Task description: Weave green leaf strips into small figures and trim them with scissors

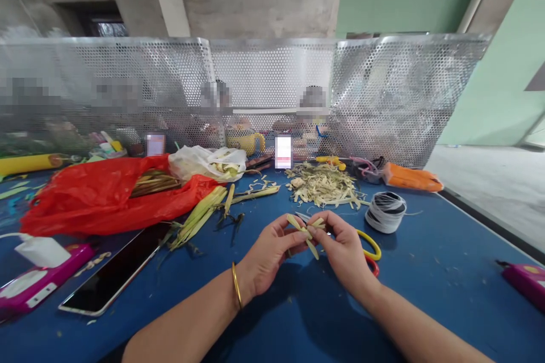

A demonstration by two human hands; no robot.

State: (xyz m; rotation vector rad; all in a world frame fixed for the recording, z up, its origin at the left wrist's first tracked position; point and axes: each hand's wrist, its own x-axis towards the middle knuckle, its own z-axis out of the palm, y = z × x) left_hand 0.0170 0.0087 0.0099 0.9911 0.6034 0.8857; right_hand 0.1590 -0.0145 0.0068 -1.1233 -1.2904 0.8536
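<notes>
Pale green-yellow husk strips (313, 249), crossed over each other, are pinched between my two hands above the blue table (238, 317). My left hand (275, 247) grips them from the left with thumb and fingers closed; a gold bangle (237, 286) circles its wrist. From the right, my right hand (340, 247) is closed on the same strips, its thumb near the crossing. Scissors with a yellow and red handle (375, 247) lie behind and under my right hand, which partly hides them. A spool of grey-white cord (385, 212) stands beyond them to the right.
Husk scraps (326, 184) are heaped ahead. Longer husks (200, 215), a red plastic bag (93, 193), a dark phone (119, 269) and a purple power strip (38, 283) lie left. An orange packet (413, 177) sits at back right. A perforated metal screen (272, 68) crosses the far side, people behind it.
</notes>
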